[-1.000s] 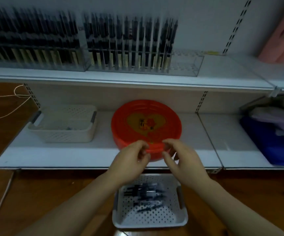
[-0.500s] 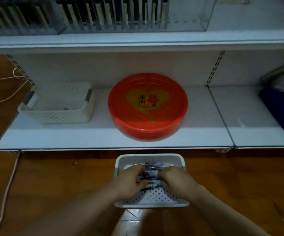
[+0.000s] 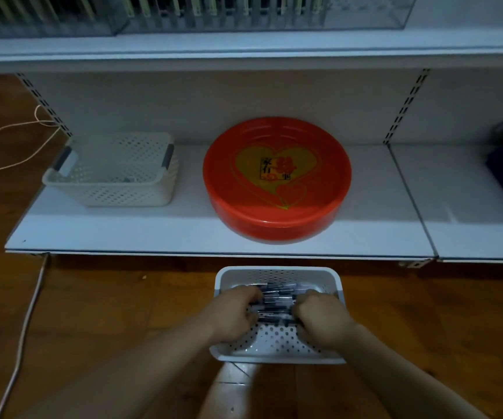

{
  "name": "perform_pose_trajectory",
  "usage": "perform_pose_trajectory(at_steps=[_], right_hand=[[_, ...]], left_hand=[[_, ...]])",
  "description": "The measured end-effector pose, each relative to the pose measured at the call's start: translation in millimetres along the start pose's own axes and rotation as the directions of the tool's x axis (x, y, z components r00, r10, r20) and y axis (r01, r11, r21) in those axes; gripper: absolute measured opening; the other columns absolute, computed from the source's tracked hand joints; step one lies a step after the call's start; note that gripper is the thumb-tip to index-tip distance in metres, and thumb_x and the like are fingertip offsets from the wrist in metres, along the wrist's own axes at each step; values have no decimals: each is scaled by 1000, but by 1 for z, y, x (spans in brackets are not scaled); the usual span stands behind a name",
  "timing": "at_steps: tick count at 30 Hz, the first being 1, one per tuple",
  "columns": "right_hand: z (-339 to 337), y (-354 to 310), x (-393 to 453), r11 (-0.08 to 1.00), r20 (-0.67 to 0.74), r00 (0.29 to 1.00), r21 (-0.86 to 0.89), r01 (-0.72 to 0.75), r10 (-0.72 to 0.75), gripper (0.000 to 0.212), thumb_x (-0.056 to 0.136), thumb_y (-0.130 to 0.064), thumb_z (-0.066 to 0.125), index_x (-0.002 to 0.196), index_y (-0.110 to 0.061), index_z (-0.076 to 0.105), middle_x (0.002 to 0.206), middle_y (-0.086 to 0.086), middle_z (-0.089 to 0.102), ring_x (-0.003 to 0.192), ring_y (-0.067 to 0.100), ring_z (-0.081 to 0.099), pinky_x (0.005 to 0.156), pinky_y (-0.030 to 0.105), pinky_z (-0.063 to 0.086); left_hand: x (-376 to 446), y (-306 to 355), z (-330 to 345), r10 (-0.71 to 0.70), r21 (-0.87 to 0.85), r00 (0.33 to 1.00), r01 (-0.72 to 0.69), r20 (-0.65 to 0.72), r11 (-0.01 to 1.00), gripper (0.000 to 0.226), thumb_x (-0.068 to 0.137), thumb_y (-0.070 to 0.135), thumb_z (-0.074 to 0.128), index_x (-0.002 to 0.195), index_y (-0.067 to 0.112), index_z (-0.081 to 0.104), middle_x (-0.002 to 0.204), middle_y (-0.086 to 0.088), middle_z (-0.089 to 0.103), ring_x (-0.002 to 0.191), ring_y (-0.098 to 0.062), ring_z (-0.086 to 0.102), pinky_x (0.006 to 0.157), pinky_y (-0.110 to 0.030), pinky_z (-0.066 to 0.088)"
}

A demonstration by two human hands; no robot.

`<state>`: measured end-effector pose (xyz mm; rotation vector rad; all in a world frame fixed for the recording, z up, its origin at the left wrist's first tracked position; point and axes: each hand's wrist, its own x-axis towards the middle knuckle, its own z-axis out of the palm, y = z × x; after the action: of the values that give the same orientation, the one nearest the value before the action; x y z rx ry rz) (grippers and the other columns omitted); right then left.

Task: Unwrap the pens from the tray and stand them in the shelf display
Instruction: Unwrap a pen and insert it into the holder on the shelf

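Both hands stay down in tray since half a second ago | left hand (image 3: 234,313) and right hand (image 3: 322,317) grasping pens (image 3: 277,300) bundle, inside near white tray (image 3: 277,349) on floor | far: red plate (image 3: 277,225) on shelf (image 3: 153,234)

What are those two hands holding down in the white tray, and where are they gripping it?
Both hands, left hand and right hand, grip a bundle of pens in the tray, fingers curled round its opposite ends.

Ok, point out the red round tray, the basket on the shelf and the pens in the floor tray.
red round tray (image 3: 277,179): head view, on the yellow heart in its middle.
basket on the shelf (image 3: 114,193): head view, on its perforated front wall.
pens (image 3: 277,300): head view, on the bundle between the two hands.
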<state>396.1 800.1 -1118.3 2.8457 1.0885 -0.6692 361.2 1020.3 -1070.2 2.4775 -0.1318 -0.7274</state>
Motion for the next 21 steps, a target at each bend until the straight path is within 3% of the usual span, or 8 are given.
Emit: perform_pose_trajectory(at_steps=[3, 6, 8, 10, 12, 16, 19, 21], right_hand=[[-20, 7, -13, 982, -100, 995, 185, 34, -16, 16, 90, -23, 51, 94, -18, 65, 98, -1, 64, 91, 14, 50, 73, 32, 46], [-34, 15, -24, 938, -227, 973, 342, 49, 32, 15, 91, -31, 54, 97, -23, 65, 93, -8, 64, 85, 8, 53, 72, 30, 49], [-44, 21, -30, 885, -316, 946, 458, 79, 78, 15, 92, -33, 58, 100, -25, 68, 92, -13, 62, 84, 5, 55, 72, 28, 50], [-56, 26, -35, 832, -406, 906, 540, 129, 123, 15, 95, -26, 64, 108, -24, 70, 96, -16, 61, 89, -1, 57, 74, 13, 44], [-69, 29, -41, 813, -474, 870, 557, 172, 140, 16, 97, -20, 64, 111, -21, 71, 97, -18, 59, 93, -7, 56, 77, 7, 40], [-96, 30, -50, 728, -511, 829, 654, 204, 227, 15, 100, -19, 61, 110, -23, 71, 101, -18, 64, 100, 1, 60, 81, 9, 43], [-115, 30, -54, 687, -534, 804, 688, 233, 262, 16, 100, -19, 60, 108, -26, 72, 97, -18, 65, 96, 6, 63, 79, 10, 44], [-128, 32, -55, 700, -554, 789, 674, 238, 265, 18, 100, -26, 56, 109, -27, 72, 93, -19, 64, 90, 9, 63, 76, 15, 47]], left_hand=[[-1, 1, -13, 19, -8, 1000, -19, -20, 1000, 27, 98, 17, 57, 124, 20, 59, 122, 1, 63, 109, -17, 60, 86, -27, 50], [-2, 5, -28, 45, -65, 996, -50, -82, 997, 8, 99, 24, 59, 103, 23, 65, 95, 7, 66, 82, -6, 63, 62, -16, 41], [-4, 9, -37, 67, -124, 990, -82, -126, 989, 9, 99, 27, 60, 95, 26, 68, 86, 14, 67, 77, 0, 63, 68, -21, 48], [-6, 15, -45, 86, -231, 981, -126, -172, 965, 9, 97, 33, 64, 98, 27, 70, 86, 12, 70, 82, -2, 66, 78, -29, 54], [-9, 25, -52, 66, -360, 966, -156, -252, 920, 12, 94, 36, 67, 102, 26, 68, 86, 7, 71, 80, -7, 68, 77, -30, 55], [-12, 40, -69, -38, -466, 898, -190, -437, 864, 17, 93, 36, 69, 93, 22, 60, 77, 0, 67, 67, -13, 69, 68, -34, 57], [-15, 45, -84, 23, -516, 906, -262, -424, 815, 11, 97, 29, 65, 106, 27, 60, 84, -1, 69, 70, -15, 71, 66, -27, 54], [-19, 50, -93, 79, -539, 902, -321, -423, 779, 8, 98, 24, 63, 105, 21, 64, 84, -4, 71, 73, -18, 71, 67, -23, 52]])
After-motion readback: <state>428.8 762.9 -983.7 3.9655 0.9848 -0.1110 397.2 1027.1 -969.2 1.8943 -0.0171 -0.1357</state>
